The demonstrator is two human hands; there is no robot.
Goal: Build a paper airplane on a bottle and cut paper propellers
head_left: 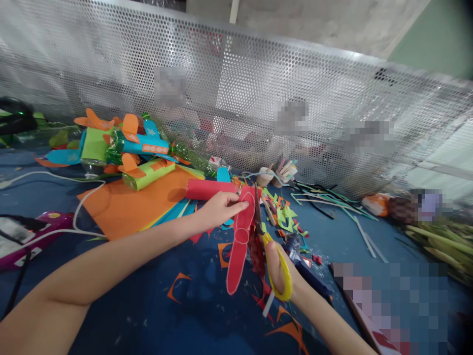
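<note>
Head view first: where is the cutout, taking the roll as our mark?

At the roll's right end, reaching from there toward the person: red, white-outlined, two long lobes joined by a small round middle. Whether its top touches the roll, I can't tell

And the grip?

The left hand has thumb and fingers pinched together on the upper lobe, just beside the roll's right end. The right hand is clamped on the yellow handles of the scissors, right of the roll and nearer the person, with the blades along the cutout's right edge. How far apart the blades stand, I can't tell

How will it handle?

Light, I'd judge, and stiff enough, since the lower lobe stays flat with nothing under the fingers there. Not very slippery, but it could crease or tear where the lobes join

Best hold?

A light pinch at the round middle, nearer the person than the roll, clear of the blades; the tips would likely bend

Any writing?

None I can read. The plane, behind and left of the roll, carries pale ovals and stars, no letters. The case, far left of the roll, has a yellow badge too small to make out
</note>
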